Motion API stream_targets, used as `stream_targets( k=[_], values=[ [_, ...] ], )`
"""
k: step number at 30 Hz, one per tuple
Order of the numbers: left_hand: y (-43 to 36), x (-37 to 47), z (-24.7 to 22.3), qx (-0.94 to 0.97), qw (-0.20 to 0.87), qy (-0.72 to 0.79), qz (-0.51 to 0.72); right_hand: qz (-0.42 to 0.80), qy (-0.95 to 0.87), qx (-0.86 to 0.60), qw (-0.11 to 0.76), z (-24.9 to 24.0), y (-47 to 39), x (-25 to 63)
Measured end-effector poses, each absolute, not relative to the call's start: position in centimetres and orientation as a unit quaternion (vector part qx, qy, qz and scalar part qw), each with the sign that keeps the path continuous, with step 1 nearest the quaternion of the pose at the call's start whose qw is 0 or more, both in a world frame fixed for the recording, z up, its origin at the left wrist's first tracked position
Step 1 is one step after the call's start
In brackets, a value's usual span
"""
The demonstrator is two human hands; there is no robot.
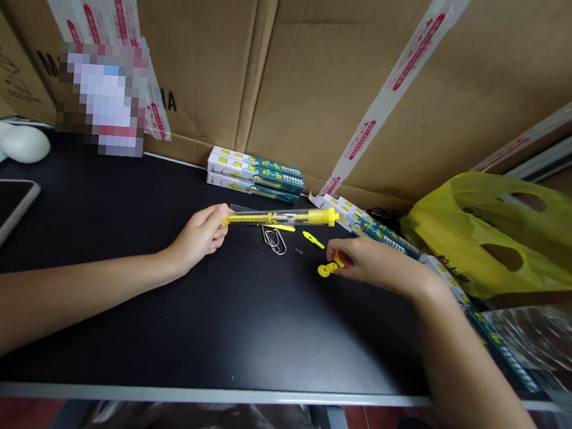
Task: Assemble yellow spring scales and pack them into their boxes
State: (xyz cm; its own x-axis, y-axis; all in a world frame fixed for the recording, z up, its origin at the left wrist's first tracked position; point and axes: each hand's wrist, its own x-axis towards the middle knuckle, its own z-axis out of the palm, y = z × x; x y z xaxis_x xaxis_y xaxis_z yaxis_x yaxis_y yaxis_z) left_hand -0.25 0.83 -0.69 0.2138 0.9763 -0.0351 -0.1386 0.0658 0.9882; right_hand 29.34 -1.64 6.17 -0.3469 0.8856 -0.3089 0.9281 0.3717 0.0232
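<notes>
My left hand [206, 232] is closed round the left end of a clear tubular spring scale [286, 218] with yellow fittings, which lies nearly level above the dark table. My right hand [358, 262] is lowered to the tabletop, its fingers pinching a small yellow plastic part [340, 261]. Touching or right beside that part is a yellow ring-shaped piece [324, 270]. Between the hands lie several metal hooks [275, 241], a tiny spring [298, 251] and a slim yellow piece [313, 240]. Another yellow strip [285, 228] shows just under the tube.
Stacked spring scale boxes [255, 176] stand against the cardboard at the back, with more boxes [364, 221] along the right. A yellow plastic bag [500, 233] sits at the right, above clear plastic wrap [542, 334]. A phone-like device [2, 217] lies far left.
</notes>
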Motion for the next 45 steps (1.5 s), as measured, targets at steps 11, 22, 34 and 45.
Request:
stream_targets(
  k=[11,22,34,45],
  values=[
    [0.7,-0.2,-0.6,0.511,0.588,0.422,0.464,-0.165,0.795,0.528,-0.249,8.0,-2.1,29.2],
    [0.7,-0.1,-0.7,0.514,0.584,0.423,0.465,-0.179,0.774,0.487,-0.362,8.8,-3.8,27.9],
    [0.6,-0.1,-0.7,0.522,0.576,0.427,0.462,-0.158,0.789,0.486,-0.341,8.7,-3.8,27.7],
    [0.6,-0.1,-0.7,0.522,0.578,0.422,0.463,-0.162,0.795,0.483,-0.329,8.7,-3.9,27.6]
  ],
)
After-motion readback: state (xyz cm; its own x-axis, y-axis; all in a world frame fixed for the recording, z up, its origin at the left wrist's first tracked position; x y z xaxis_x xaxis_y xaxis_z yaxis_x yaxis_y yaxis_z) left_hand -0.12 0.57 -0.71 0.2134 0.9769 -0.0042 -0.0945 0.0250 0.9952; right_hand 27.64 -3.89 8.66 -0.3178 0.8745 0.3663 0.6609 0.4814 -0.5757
